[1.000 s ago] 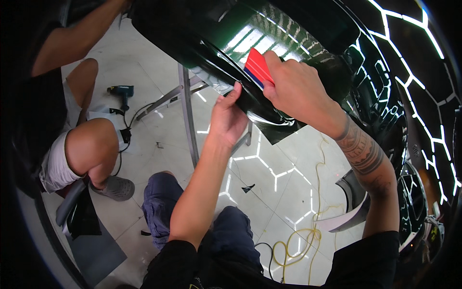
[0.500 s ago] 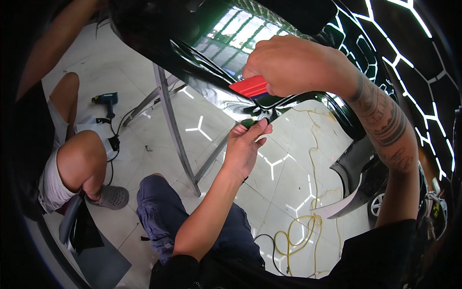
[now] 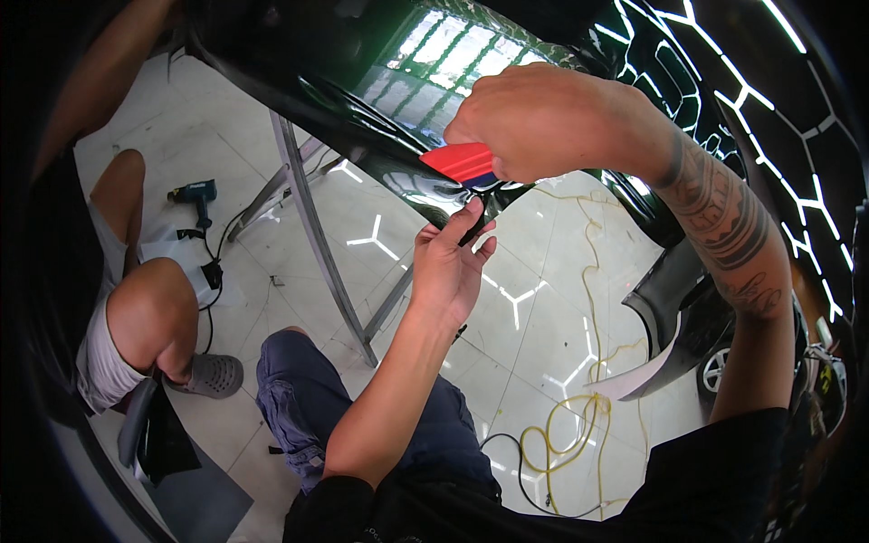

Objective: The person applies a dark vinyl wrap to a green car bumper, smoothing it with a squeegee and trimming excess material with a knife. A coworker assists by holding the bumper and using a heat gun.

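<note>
A glossy dark green panel [image 3: 344, 54] spans the top of the view, with wrinkled film [image 3: 425, 201] along its lower edge. My right hand [image 3: 534, 122] is closed on a red squeegee [image 3: 453, 161] with a dark blue edge, held against the panel just above the crumpled film. Below that, my left hand [image 3: 448, 267] pinches the loose film's lower corner, thumb uppermost, close under the squeegee.
A metal stand [image 3: 312, 235] supports the panel. At left, another person [image 3: 149, 308] sits near a teal power tool [image 3: 192, 195] on the tiled floor. Coiled yellow hose [image 3: 552, 434] lies lower right, beside a curved loose part [image 3: 652, 308] and a wheel [image 3: 713, 371].
Since a second ago the squeegee has turned flatter and moved left and down, my right wrist bending over it. My left hand has shifted down and right along the film edge, then slightly up.
</note>
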A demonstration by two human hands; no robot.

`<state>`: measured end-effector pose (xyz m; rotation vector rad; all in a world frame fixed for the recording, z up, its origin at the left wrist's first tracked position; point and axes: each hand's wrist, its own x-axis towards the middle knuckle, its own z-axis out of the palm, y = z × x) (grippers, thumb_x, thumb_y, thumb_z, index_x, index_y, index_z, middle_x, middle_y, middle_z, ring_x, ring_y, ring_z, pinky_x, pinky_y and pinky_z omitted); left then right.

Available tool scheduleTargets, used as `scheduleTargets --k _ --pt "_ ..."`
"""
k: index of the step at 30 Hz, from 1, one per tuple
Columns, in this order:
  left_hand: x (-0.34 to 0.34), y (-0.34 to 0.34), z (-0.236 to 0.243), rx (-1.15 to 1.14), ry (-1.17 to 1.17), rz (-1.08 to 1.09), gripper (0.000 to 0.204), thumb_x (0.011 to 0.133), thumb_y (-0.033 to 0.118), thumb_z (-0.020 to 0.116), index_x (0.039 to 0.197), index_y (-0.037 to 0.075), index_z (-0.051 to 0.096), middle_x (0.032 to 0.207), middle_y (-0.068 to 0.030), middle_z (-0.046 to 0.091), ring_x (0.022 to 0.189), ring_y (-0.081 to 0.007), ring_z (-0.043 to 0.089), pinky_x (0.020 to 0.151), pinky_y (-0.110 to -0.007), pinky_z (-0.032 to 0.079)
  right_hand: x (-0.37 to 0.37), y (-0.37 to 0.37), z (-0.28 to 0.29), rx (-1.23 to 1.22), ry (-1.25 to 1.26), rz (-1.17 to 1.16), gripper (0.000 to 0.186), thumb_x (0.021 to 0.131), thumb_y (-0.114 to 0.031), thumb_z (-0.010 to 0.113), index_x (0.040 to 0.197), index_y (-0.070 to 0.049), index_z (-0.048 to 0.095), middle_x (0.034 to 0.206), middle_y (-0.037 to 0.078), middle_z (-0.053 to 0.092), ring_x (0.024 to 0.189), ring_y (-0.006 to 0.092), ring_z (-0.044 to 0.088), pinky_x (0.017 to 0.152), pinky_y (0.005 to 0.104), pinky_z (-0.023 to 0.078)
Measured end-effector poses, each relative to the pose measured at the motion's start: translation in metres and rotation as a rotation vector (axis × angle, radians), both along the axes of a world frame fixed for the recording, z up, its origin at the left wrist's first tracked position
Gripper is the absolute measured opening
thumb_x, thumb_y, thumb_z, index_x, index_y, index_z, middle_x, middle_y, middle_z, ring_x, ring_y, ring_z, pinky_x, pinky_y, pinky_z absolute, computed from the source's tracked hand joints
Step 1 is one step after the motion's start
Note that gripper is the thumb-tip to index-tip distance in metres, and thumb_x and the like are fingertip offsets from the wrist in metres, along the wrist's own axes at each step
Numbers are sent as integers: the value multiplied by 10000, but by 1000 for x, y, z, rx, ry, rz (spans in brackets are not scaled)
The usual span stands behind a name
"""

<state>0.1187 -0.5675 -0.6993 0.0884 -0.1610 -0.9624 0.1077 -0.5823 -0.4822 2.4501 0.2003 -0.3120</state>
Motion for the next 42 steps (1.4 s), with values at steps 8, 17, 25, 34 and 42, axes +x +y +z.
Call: scheduleTargets --k 8,17,25,34,42 --pt "-2 2 5 10 10 68 107 818 143 738 855 83 657 821 -22 613 793 -152 560 738 -334 463 0 3 -3 -95 21 -34 257 695 -45 598 947 -32 645 844 127 654 858 304 631 751 407 508" --pt "-2 6 10 -11 2 29 92 866 151 682 885 73 638 916 -22 607 902 -174 563 785 -343 448 1 -7 -6 -45 -10 75 145 702 -68 613 832 -40 669 823 127 663 776 314 661 661 407 525" --pt "-22 21 -6 -13 43 91 162 904 231 550 1028 127 543 1108 -16 583 1088 -251 584 896 -374 374 -5 -2 -6 -81 4 -32 260 720 -38 639 980 -25 641 847 109 662 878 283 638 780 393 503" --pt "-7 12 -10 -258 83 13 483 871 497 529 1206 150 531 1250 -25 571 1168 -236 473 952 -386 328 -9 4 -15 -114 -56 66 184 707 -26 631 890 -10 630 773 117 634 806 277 631 755 375 503" --pt "-10 6 -8 -314 155 -8 503 861 526 534 1189 145 525 1194 -20 593 1143 -212 466 955 -398 321 -7 -13 -12 -19 53 296 73 727 -59 617 791 -27 629 739 88 613 777 273 619 724 366 494"
